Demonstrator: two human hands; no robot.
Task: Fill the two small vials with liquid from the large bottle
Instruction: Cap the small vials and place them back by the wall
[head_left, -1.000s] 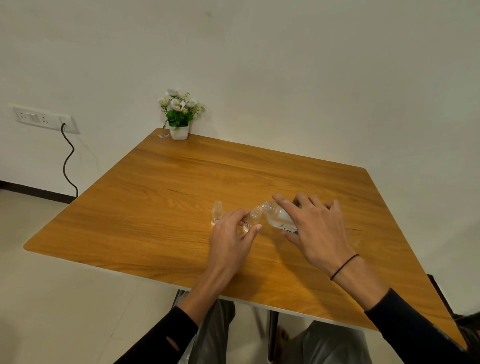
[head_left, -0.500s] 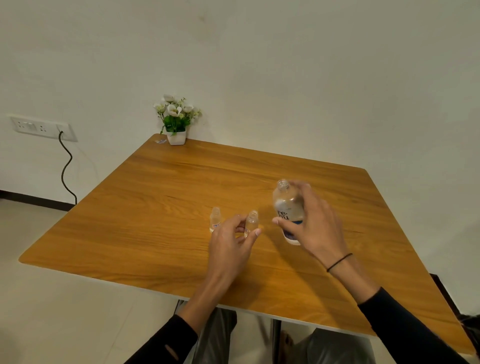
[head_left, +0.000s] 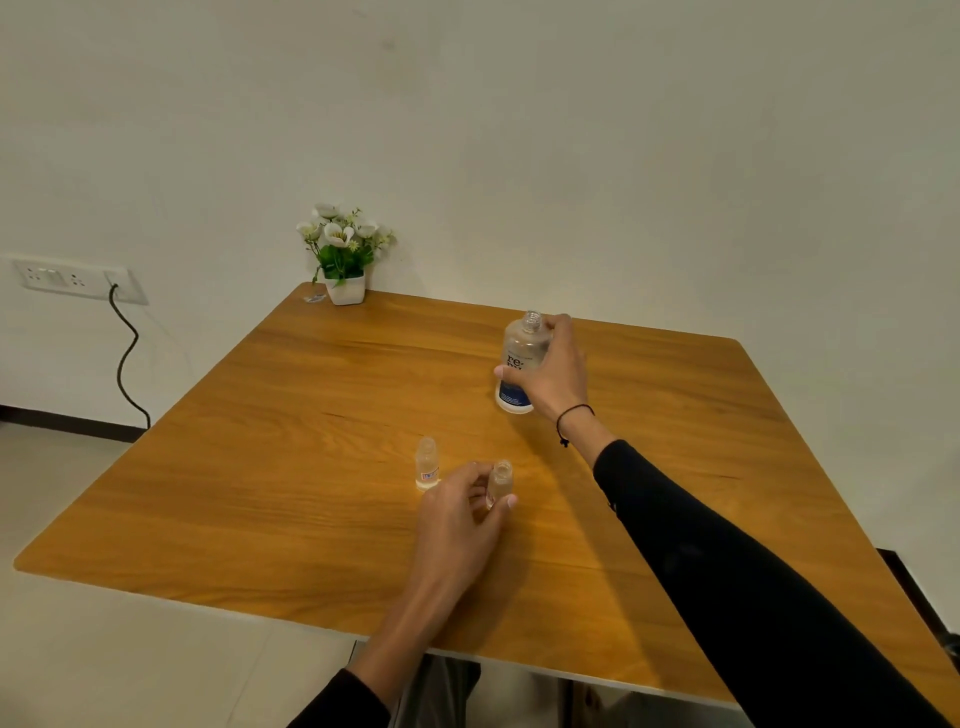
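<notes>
Centrally on the table (head_left: 311, 509), left hand (head_left: 460, 525) pinches one vial (head_left: 500, 483); right hand (head_left: 553, 374) grips the bottle (head_left: 521, 358).

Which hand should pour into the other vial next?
Right. The right hand grips the open large bottle; the left hand is on one vial, beside the other vial.

Uncapped bottle (head_left: 521, 364), two vials (head_left: 427, 464) (head_left: 501, 481), seemingly upright
</notes>
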